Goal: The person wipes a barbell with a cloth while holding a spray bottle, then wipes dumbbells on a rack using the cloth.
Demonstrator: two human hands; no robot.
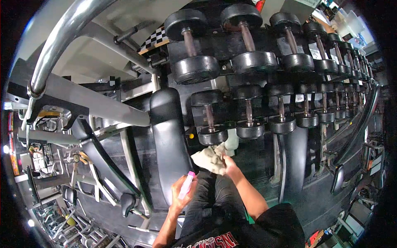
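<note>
My left hand (pixel 181 193) is closed around a spray bottle (pixel 186 187), white with a pink tip, beside the black padded bench (pixel 167 144). In my right hand (pixel 230 166) is a bunched, off-white cloth (pixel 210 159). The cloth lies right at the lower end of a black dumbbell (pixel 213 136) on the lower rack row; whether it touches the dumbbell, I cannot tell. Most of the bottle's body is hidden by my left fingers.
Two rows of black dumbbells (pixel 295 62) run off to the right on the rack. A curved chrome bar (pixel 62 37) and a grey machine frame (pixel 103 101) stand at left. Another padded bench (pixel 293 161) is right of my legs.
</note>
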